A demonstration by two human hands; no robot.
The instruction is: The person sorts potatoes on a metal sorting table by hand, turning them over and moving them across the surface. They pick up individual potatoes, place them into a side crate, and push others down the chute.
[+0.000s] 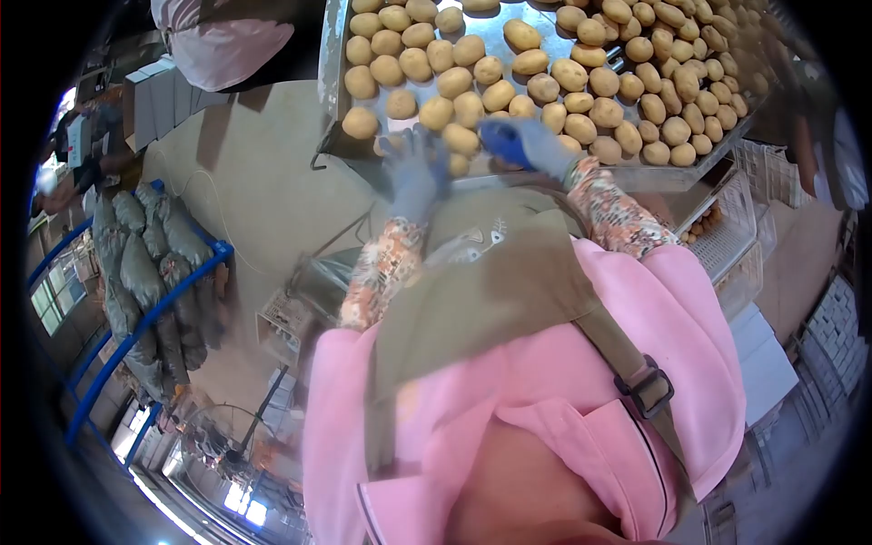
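Right now I am standing at the near rim of the metal table [640, 176] and working through the potatoes [569, 74] that are lying spread across it in a loose single layer. My left hand [413, 174], in a blue glove, is hovering open with its fingers spread just beside one potato at the edge [460, 138]. My right hand [527, 145], also gloved, is curling inward over the rim near the closest row. It is blurring too much for me to tell whether it is gripping anything.

I judge I am picking over the front row, hand by hand. The next move is calling for closing my left fingers around that edge potato without nudging its neighbours. The white crate [727, 232] to my right is already holding a few potatoes.
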